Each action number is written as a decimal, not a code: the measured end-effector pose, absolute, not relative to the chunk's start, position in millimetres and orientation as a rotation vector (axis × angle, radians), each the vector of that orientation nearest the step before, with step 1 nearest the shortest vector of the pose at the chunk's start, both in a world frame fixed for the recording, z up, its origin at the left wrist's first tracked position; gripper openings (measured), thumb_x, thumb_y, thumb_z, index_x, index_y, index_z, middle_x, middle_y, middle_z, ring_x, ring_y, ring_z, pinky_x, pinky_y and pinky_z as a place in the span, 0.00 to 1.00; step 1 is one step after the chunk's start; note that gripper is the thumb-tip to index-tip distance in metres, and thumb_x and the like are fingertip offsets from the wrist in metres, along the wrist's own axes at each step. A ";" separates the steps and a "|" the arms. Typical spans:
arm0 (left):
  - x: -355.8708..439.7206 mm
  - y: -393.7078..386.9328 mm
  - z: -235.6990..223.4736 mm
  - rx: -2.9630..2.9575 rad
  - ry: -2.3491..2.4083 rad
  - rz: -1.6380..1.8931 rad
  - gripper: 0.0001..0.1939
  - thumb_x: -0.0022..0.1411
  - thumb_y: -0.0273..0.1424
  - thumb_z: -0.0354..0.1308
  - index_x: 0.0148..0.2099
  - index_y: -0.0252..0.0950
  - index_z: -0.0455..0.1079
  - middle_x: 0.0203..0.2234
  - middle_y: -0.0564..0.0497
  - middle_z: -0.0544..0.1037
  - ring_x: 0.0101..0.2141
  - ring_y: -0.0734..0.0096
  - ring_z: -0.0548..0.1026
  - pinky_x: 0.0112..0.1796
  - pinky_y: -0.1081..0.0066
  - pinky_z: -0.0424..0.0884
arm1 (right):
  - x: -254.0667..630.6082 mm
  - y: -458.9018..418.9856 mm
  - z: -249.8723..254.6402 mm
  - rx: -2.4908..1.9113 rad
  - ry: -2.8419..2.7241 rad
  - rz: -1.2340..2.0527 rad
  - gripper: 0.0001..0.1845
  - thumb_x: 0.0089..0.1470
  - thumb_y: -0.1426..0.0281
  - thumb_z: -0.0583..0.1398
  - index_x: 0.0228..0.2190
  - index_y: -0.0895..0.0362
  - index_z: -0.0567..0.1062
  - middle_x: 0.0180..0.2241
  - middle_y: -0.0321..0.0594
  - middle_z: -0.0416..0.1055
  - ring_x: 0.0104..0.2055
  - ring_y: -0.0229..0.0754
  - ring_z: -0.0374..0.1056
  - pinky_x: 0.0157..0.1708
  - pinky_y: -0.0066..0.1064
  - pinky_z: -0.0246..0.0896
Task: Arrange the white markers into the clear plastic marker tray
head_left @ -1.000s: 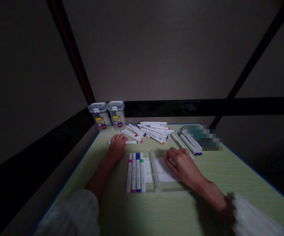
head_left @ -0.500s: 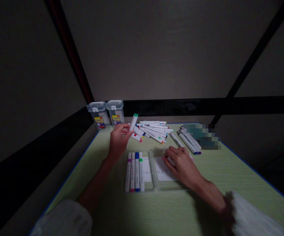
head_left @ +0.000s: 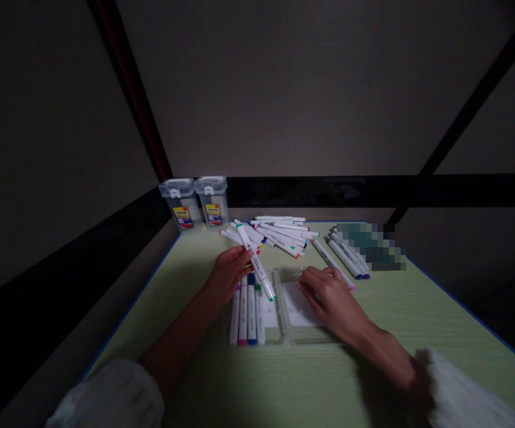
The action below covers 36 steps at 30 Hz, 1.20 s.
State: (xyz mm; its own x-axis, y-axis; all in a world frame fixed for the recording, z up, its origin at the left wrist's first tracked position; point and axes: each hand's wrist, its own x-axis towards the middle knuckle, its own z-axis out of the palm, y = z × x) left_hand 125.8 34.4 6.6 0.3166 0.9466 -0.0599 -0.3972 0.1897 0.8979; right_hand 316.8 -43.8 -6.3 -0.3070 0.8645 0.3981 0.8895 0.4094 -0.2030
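Observation:
My left hand (head_left: 229, 272) is closed around the middle of a white marker (head_left: 261, 274) with green ends. The marker slants above the left half of an open clear plastic case (head_left: 286, 333). Four-sided and shallow, that half holds several white markers (head_left: 247, 315) side by side, with purple, pink, blue and green bands. Over the right half, my right hand (head_left: 329, 297) has its fingers bent and seems to grip the far rim; the fingertips are partly hidden. A white sheet (head_left: 300, 306) lies under its fingers.
A loose pile of white markers (head_left: 282, 235) lies behind the case. More markers (head_left: 345, 258) lie at right beside a blurred-out green patch (head_left: 369, 245). Two lidded clear boxes (head_left: 186, 211) stand at the back left, near the wall (head_left: 284, 107).
My left hand has moved down and nearer the case, and the green-ended marker has swung from upright to a slant with its lower end over the case. My right hand stays nearly in place.

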 end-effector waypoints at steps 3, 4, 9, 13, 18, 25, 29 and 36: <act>127.0 33.4 4.2 0.898 0.735 1.072 0.12 0.40 0.29 0.64 0.29 0.29 0.68 0.22 0.52 0.71 0.25 0.80 0.68 0.30 0.78 0.67 | 315.5 -44.0 -7.9 -1.479 -2.221 -0.033 0.10 0.56 0.75 0.46 0.25 0.57 0.62 0.25 0.37 0.63 0.27 0.38 0.58 0.35 0.32 0.46; 127.6 33.0 3.4 0.900 0.730 1.066 0.12 0.41 0.29 0.64 0.29 0.28 0.68 0.22 0.52 0.71 0.25 0.80 0.69 0.30 0.78 0.67 | 314.7 -44.3 -8.6 -1.476 -2.221 -0.022 0.10 0.56 0.74 0.46 0.25 0.57 0.62 0.25 0.37 0.63 0.27 0.38 0.58 0.35 0.32 0.46; 130.4 31.6 -2.0 0.915 0.737 1.044 0.12 0.44 0.28 0.62 0.32 0.28 0.68 0.24 0.50 0.73 0.28 0.76 0.71 0.33 0.75 0.68 | 308.9 -46.3 -12.1 -1.435 -2.256 0.012 0.10 0.57 0.74 0.45 0.26 0.57 0.62 0.26 0.38 0.64 0.29 0.40 0.59 0.35 0.33 0.46; 131.1 30.6 -5.2 0.905 0.757 1.033 0.10 0.46 0.26 0.59 0.34 0.28 0.67 0.25 0.48 0.74 0.29 0.74 0.72 0.36 0.72 0.68 | 304.4 -47.8 -12.8 -1.402 -2.288 0.045 0.10 0.57 0.74 0.45 0.27 0.57 0.62 0.26 0.38 0.64 0.30 0.40 0.60 0.36 0.34 0.46; 130.9 29.8 -4.8 0.902 0.782 1.020 0.09 0.48 0.25 0.58 0.33 0.28 0.65 0.29 0.44 0.75 0.33 0.68 0.74 0.41 0.66 0.67 | 302.3 -49.4 -11.8 -1.396 -2.311 0.090 0.11 0.57 0.74 0.44 0.27 0.57 0.62 0.26 0.38 0.64 0.30 0.40 0.60 0.36 0.35 0.46; 130.2 29.9 -4.3 0.912 0.766 1.014 0.09 0.48 0.25 0.58 0.33 0.28 0.65 0.27 0.46 0.75 0.32 0.70 0.74 0.40 0.66 0.67 | 301.6 -49.7 -13.0 -1.409 -2.294 0.134 0.12 0.58 0.73 0.43 0.29 0.57 0.63 0.27 0.38 0.65 0.30 0.39 0.61 0.37 0.35 0.46; 130.4 29.8 -5.0 0.920 0.729 1.020 0.10 0.46 0.25 0.59 0.33 0.30 0.63 0.27 0.47 0.75 0.32 0.70 0.74 0.41 0.64 0.66 | 300.1 -50.5 -11.8 -1.420 -2.290 0.149 0.13 0.59 0.67 0.44 0.29 0.57 0.64 0.28 0.38 0.66 0.31 0.40 0.61 0.38 0.36 0.47; 130.9 28.5 -3.8 0.930 0.681 1.019 0.13 0.44 0.26 0.61 0.33 0.32 0.62 0.27 0.50 0.75 0.32 0.69 0.74 0.41 0.64 0.65 | 299.5 -50.4 -12.7 -1.458 -2.312 0.057 0.13 0.56 0.62 0.49 0.28 0.58 0.66 0.27 0.38 0.67 0.29 0.40 0.61 0.36 0.35 0.47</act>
State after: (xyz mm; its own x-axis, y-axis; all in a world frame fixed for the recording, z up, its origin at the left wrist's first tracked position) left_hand 130.9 28.5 -3.8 0.3856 0.9210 -0.0551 -0.4030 0.2218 0.8879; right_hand 299.5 -50.4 -12.7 -0.3728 0.8732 0.3140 0.8568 0.4539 -0.2448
